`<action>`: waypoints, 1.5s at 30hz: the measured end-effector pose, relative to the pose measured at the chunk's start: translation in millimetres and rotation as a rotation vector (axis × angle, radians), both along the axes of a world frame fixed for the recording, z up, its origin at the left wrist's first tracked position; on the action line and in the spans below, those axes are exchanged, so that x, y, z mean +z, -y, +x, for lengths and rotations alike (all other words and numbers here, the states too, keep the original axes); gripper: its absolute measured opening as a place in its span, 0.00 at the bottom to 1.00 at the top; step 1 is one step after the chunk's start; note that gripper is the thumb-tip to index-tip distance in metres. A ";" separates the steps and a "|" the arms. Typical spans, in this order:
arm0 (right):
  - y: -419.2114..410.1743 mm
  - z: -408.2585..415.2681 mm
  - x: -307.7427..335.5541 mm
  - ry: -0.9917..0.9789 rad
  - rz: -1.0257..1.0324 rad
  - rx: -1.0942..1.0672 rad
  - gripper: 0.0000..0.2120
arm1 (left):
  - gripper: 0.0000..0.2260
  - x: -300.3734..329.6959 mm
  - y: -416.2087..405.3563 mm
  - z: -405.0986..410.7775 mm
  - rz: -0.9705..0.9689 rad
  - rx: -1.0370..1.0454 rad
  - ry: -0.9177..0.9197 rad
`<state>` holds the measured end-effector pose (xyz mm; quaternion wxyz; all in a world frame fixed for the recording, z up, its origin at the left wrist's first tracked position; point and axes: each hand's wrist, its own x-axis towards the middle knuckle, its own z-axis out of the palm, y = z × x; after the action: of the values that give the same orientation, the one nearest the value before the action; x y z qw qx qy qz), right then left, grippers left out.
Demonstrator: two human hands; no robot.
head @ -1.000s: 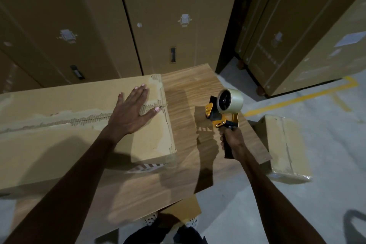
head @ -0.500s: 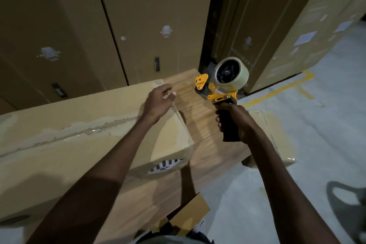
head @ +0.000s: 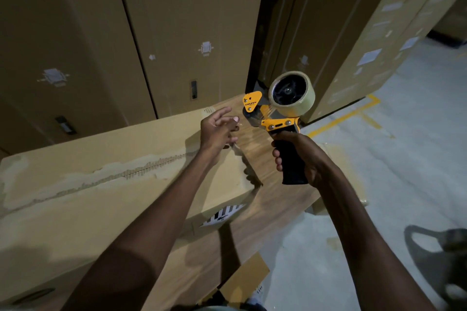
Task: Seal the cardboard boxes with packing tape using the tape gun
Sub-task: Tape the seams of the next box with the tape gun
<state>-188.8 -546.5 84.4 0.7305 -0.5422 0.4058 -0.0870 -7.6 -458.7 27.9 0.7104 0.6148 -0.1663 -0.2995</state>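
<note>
Above box (head: 106, 184): yellow tape gun (head: 280, 118), clear roll, black handle.

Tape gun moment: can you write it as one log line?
right hand: grips tape gun | left hand: reaching toward it, above box | seam: untaped

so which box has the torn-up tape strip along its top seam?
The long box on the wooden table, under the left forearm; the others show none.
</note>
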 end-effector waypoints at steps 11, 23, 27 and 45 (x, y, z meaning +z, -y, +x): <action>-4.7 0.3 4.3 -0.036 -0.069 -0.029 0.09 | 0.14 -2.6 -6.3 12.8 0.053 -0.119 0.026; 9.9 -11.7 3.5 -0.062 -0.090 -0.054 0.09 | 0.14 12.8 10.4 21.7 0.177 -0.207 -0.106; 13.7 -15.0 5.1 -0.055 -0.106 -0.065 0.09 | 0.12 13.8 20.8 19.3 0.219 -0.133 -0.150; -12.4 -47.7 -10.2 -0.056 -0.313 -0.037 0.07 | 0.15 42.3 44.5 96.0 0.518 -0.227 0.447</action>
<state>-236.5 -534.1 74.2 0.6240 -0.6439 0.4175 -0.1476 88.4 -503.2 70.2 0.4394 0.8023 -0.3033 -0.2670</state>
